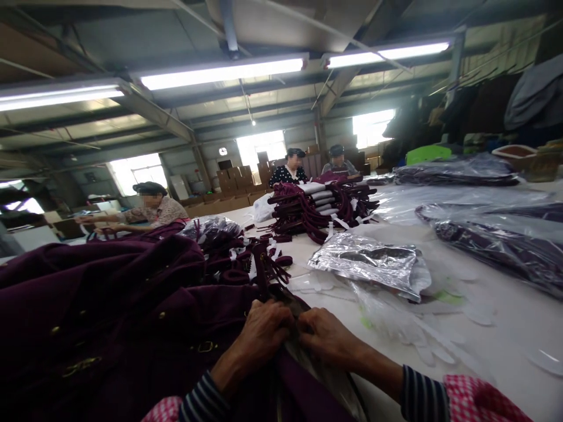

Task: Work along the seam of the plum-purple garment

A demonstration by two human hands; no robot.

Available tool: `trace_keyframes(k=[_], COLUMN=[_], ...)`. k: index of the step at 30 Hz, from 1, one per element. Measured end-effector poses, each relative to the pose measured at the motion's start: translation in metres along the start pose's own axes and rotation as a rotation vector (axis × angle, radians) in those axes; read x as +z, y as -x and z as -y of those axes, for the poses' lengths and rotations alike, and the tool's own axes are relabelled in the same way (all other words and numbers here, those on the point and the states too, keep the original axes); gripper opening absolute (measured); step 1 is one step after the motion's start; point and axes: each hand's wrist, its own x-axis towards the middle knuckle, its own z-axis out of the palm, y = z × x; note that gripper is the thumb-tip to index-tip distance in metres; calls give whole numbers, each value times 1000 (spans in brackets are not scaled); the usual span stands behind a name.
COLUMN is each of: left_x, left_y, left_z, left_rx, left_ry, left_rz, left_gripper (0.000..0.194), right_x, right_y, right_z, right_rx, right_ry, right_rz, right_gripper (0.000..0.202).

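Observation:
Dark purple fabric bags point(109, 293) with gold buckles cover the left and lower part of the view. My left hand point(268, 325) is closed on the edge of the nearest purple bag, fingers curled over it. Close to its right, my right hand point(323, 334) pinches the same bag's edge, where a greyish lining shows. A small gap lies between the two hands. The fingertips of both are hidden in the fabric. Purple straps point(264, 264) with white wrapping lie just beyond the hands.
A silver plastic packet point(373, 261) lies on the white table point(492, 351) at right. Behind it is a stack of purple straps and bundles point(321, 205). Plastic-wrapped purple items point(505, 240) lie far right. One person point(153, 208) works at left; two people sit beyond the table.

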Motion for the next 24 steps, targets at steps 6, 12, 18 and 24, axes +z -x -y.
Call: trace_keyframes(k=[6,12,18,24], left_x=[-3,-2,10,25], left_y=[2,2,-3,-4], left_z=[-8,-16,-7,-4], left_rx=[-52,22,23,14], left_ry=[104,394,566,424], left_rz=[-66,-85,-71,-75], left_gripper=[19,29,23,12], right_x=[2,0,-12,-33], right_y=[7,9,9,-9], right_z=[-1,-8,-5,68], right_rx=[46,67,33,-170], right_ry=[-281,-518,-543,207], right_rz=[-22,-131,-74,-319], right_gripper=[6,12,19,11])
